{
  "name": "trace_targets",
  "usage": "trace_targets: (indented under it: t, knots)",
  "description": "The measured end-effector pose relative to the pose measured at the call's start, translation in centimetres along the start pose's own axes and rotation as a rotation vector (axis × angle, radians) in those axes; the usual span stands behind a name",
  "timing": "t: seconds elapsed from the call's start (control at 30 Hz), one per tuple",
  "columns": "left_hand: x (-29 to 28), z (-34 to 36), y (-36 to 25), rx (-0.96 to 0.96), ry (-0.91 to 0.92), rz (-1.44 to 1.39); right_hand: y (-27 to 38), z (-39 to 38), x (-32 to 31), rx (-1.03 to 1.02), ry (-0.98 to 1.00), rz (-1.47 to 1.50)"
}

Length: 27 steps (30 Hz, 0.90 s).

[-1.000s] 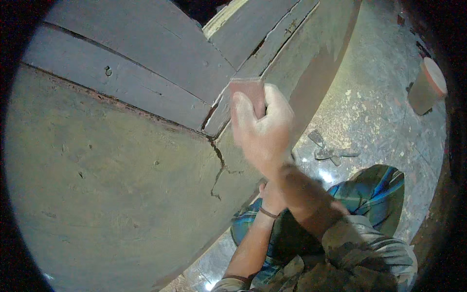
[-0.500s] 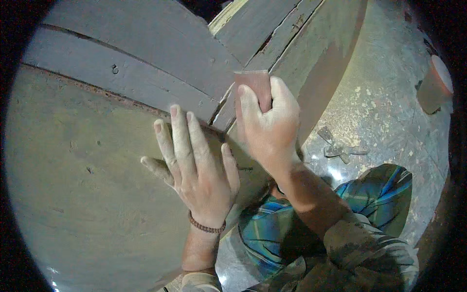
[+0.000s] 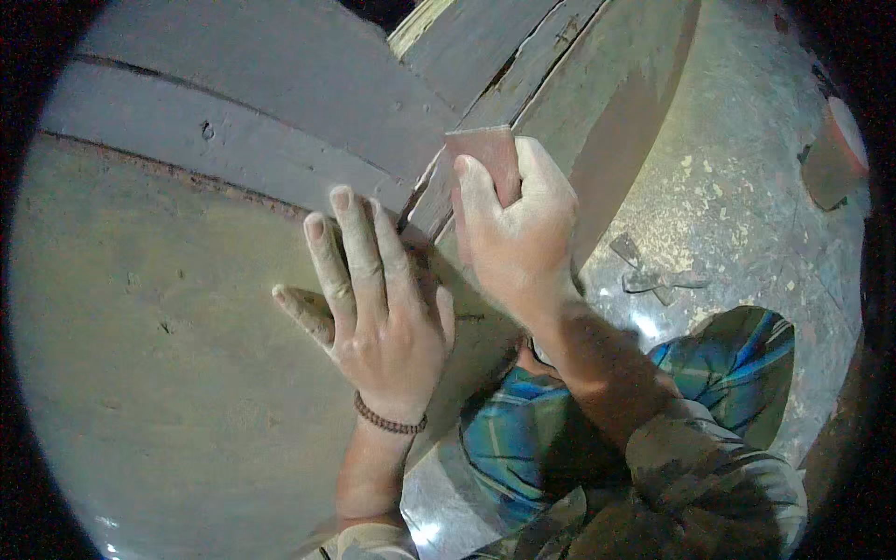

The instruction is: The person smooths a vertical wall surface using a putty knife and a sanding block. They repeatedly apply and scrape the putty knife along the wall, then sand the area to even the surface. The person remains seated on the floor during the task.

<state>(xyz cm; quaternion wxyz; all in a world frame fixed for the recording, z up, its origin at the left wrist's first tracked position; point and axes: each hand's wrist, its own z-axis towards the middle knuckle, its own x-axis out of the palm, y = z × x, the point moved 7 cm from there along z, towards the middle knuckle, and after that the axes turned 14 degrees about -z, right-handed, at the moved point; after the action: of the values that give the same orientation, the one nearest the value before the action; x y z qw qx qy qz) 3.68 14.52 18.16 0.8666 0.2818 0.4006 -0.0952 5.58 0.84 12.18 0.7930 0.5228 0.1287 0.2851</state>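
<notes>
Here I am seeing how the right hand [image 3: 523,233] is gripping a flat reddish block [image 3: 490,157] near the corner of the grey wooden frame [image 3: 233,107], while the left hand [image 3: 387,341] is spreading open fingers over the wall [image 3: 140,392], beside the frame's lower edge.

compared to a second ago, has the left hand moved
Yes: the left hand has moved up and leftward in the view, closer to the grey wooden frame.

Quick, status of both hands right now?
Left hand: open, fingers spread over the greenish surface, no object visible in it.
Right hand: closed, holding a reddish-brown pad.
</notes>
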Motion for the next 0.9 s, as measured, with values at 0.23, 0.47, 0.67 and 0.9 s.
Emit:
trace_targets:
  t: [0.23,0.47,0.67,0.9]
  knots:
    - [0.1,-0.1,0.0,0.013,0.017,0.031,-0.7,-0.8,0.0,0.020,0.019,-0.010]
    - [0.1,-0.5,0.1,0.004,-0.008,0.000,-1.7,-1.3,0.6,0.029,0.059,-0.020]
    - [-0.2,-0.2,-0.1,0.005,-0.008,0.013,-1.7,-0.9,0.6,0.000,0.040,-0.080]
    - [-0.3,0.4,-0.2,-0.001,-0.091,-0.139,-1.0,-0.1,1.4,0.002,0.205,-0.176]
